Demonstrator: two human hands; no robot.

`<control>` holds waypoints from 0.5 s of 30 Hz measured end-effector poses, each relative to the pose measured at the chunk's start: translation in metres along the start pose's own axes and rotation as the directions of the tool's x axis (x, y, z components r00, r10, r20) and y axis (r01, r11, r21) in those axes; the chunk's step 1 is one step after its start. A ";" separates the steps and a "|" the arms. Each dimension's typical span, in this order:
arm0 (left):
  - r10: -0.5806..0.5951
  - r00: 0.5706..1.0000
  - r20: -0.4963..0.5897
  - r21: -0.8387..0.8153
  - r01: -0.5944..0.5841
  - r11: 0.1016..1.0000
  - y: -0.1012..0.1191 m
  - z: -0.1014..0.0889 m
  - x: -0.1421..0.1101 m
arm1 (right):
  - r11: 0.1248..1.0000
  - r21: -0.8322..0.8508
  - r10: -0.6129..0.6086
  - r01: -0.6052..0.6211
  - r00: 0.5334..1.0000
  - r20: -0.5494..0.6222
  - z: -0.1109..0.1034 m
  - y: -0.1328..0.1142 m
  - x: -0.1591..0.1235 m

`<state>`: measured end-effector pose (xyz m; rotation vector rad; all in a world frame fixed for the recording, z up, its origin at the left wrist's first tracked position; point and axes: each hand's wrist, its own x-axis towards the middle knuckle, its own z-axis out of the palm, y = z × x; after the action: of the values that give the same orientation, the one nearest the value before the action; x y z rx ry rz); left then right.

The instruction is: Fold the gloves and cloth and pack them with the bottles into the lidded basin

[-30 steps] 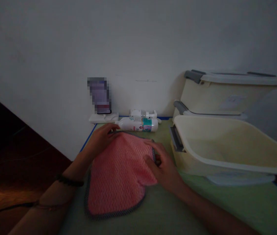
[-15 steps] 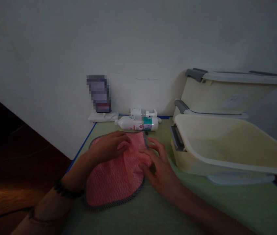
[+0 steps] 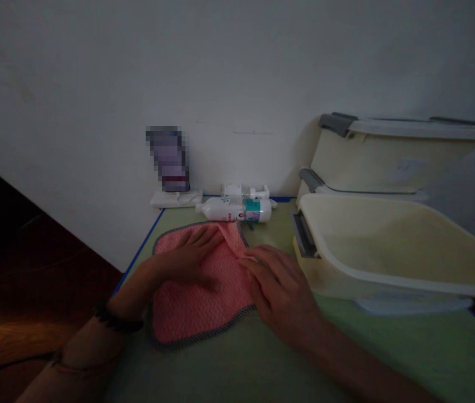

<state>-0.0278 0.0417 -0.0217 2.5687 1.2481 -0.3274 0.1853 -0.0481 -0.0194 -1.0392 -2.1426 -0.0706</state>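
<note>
A pink textured cleaning cloth (image 3: 204, 308) with a grey edging lies spread on the green tabletop. My left hand (image 3: 189, 258) rests flat on its left and upper part, fingers stretched out. At the cloth's right edge, my right hand (image 3: 282, 285) pinches the fabric between thumb and fingers; a fold runs from there up to the far edge. Just beyond the cloth, a white bottle (image 3: 233, 209) with a teal label lies on its side. Behind that lies a clear pump bottle (image 3: 237, 191), partly hidden.
On the right stands a cream storage bin (image 3: 334, 280) with no lid over its opening. Another cream box (image 3: 384, 162) with grey latches is behind it, by the wall. At back left, a blurred phone (image 3: 172, 162) leans upright on a white power strip (image 3: 176, 198).
My left hand has flattened and spread its fingers on the cloth. My right hand has closed on the cloth's right edge, drawing it slightly right and raising a fold.
</note>
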 end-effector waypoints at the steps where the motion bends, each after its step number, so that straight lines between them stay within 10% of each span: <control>1: 0.003 1.000 0.029 -0.001 -0.003 1.000 0.004 -0.002 -0.001 | 1.000 0.001 -0.017 0.017 1.000 0.012 0.000 0.000 0.000; 5: 0.068 0.989 0.135 -0.017 -0.066 0.998 0.017 -0.006 -0.006 | 0.999 0.005 -0.042 0.042 0.982 0.184 0.005 0.001 -0.001; 9: 0.115 0.980 0.163 -0.037 -0.111 0.993 0.022 -0.005 -0.010 | 0.972 -0.208 0.193 -0.111 0.883 0.428 0.015 0.005 -0.003; 15: -0.025 0.999 -0.024 -0.016 0.025 1.000 0.017 0.003 0.001 | 0.929 -0.324 0.313 -0.181 0.852 0.420 0.017 0.006 -0.004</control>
<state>-0.0146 0.0311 -0.0224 2.5536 1.2867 -0.2912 0.1806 -0.0407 -0.0361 -1.6297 -2.4454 0.0116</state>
